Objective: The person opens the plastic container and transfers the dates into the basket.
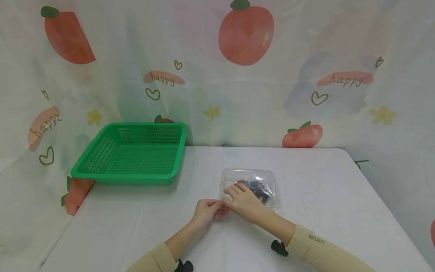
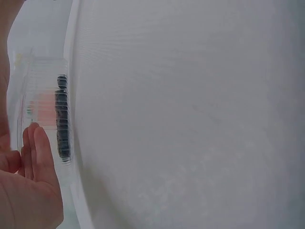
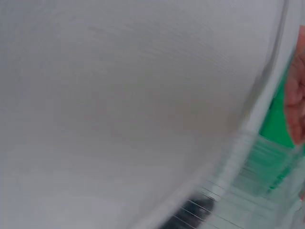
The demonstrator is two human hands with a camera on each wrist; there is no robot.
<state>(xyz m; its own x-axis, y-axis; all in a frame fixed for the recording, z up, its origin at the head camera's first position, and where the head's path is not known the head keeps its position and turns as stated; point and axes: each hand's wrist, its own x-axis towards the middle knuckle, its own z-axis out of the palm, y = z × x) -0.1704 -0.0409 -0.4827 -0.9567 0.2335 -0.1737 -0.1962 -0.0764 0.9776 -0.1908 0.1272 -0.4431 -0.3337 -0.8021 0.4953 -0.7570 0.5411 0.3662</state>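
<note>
A clear plastic box (image 1: 249, 173) with a ribbed side lies on the white table, holding several dark pieces (image 1: 259, 189) whose kind I cannot tell. At its near left corner, my left hand (image 1: 207, 211) pinches the rim between thumb and fingers. My right hand (image 1: 244, 204) reaches over the near left part of the box, its bent fingers on the lid and its thumb at that same corner. The fingertips of both hands meet there and hide the corner. In the left wrist view the dark pieces (image 2: 62, 119) sit in a row along the box's bottom.
A green slatted basket (image 1: 146, 180) stands at the back left of the white table (image 1: 316, 181). Behind it hangs a pale cloth (image 1: 248, 102) printed with fruit and hearts. Each wrist has a dark camera mount (image 1: 279, 248) near the sleeve.
</note>
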